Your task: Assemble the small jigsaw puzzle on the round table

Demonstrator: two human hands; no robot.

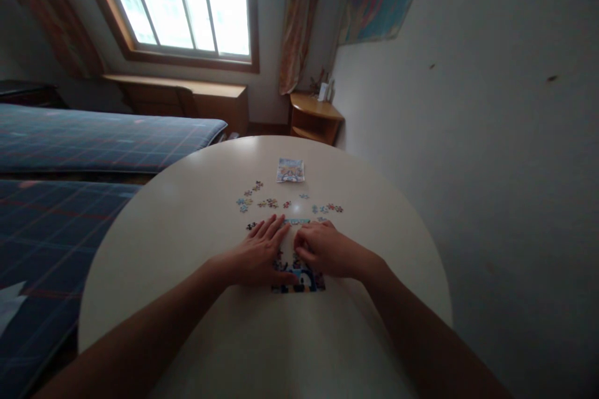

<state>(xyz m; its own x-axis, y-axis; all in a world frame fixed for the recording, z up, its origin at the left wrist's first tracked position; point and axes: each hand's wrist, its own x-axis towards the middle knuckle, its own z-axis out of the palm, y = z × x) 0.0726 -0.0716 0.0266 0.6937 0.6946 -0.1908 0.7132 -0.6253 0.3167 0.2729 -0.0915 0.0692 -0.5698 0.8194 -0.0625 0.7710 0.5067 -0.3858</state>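
Observation:
A partly joined jigsaw puzzle lies on the round white table near me, its lower rows showing dark blue and light blue. My left hand rests flat over its left side with the fingers spread, the thumb on the lower rows. Over the right side, my right hand is closed with its fingertips bent down to the puzzle; whatever they pinch is hidden. Between the hands a light gap shows in the puzzle's middle. A joined strip of its top edge shows just beyond my fingers.
Several loose puzzle pieces lie beyond my hands, with more pieces to the right. Farther back is a small picture packet. A plaid bed stands left of the table, and a white wall rises on the right.

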